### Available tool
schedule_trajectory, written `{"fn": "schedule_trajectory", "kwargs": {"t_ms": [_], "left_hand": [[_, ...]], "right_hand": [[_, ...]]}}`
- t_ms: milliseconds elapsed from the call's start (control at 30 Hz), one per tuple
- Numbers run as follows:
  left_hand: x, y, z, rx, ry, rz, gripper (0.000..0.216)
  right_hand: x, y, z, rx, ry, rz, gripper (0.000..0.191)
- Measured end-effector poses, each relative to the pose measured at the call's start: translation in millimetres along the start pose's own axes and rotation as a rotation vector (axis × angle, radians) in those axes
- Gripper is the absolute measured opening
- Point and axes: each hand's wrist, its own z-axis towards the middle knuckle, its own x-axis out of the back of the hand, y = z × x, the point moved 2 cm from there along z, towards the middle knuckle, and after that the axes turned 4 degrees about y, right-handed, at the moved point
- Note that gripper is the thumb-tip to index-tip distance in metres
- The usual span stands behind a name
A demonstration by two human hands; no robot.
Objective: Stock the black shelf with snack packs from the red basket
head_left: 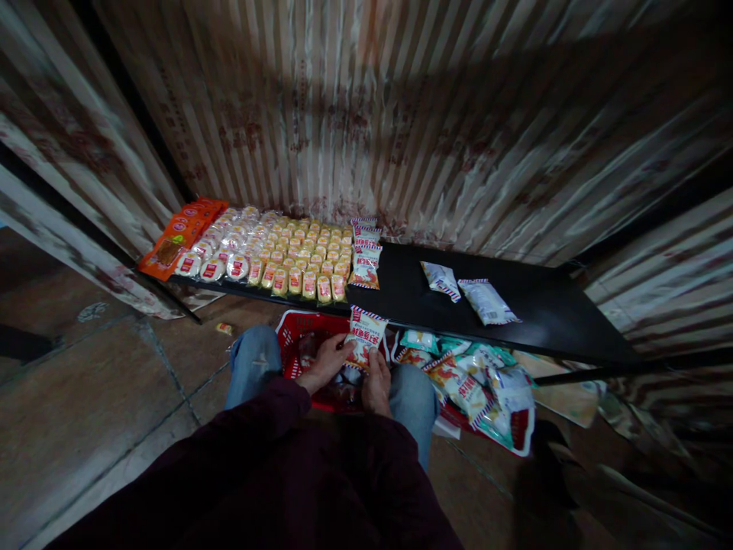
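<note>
Between my knees, a white snack bag (366, 336) with red lettering and striped ends is held upright in both hands. My left hand (327, 359) is closed on its left edge, and my right hand (376, 382) grips its lower right side. Beneath it stands a red basket (291, 319) with dark packets inside. Just beyond, similar snack bags (366, 267) form a row on the black shelf (401, 283). Two more bags, a smaller one (440, 279) and a larger one (489, 301), lie loose farther right on that shelf.
Small yellow-wrapped cakes (309, 284), round white-wrapped cakes (213, 267) and orange packets (183, 233) fill the shelf's left part. A second red basket (524, 435), heaped with bags, is right of my knee. One small packet (224, 328) lies on the floor. A striped curtain (343, 114) hangs behind.
</note>
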Motion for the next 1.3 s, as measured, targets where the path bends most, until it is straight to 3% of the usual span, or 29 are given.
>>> {"fn": "schedule_trajectory", "kwargs": {"t_ms": [333,733,967,1300], "left_hand": [[-12.1,19.2,-6.4,-0.003,0.03,0.008,0.04],[-18.9,26.1,9.5,-0.07,0.045,-0.044,0.04],[-20.2,32.2,17.9,-0.069,0.106,0.022,0.029],[-25.8,37.8,36.0,-0.072,0.171,0.008,0.036]], "right_hand": [[1.6,-24.8,7.0,0.062,-0.09,-0.148,0.06],[1.6,-26.7,28.1,0.057,-0.078,-0.103,0.047],[-4.6,-40.6,36.1,0.125,-0.073,-0.208,0.033],[-19.3,-54.5,49.5,0.138,-0.066,-0.237,0.043]]}}
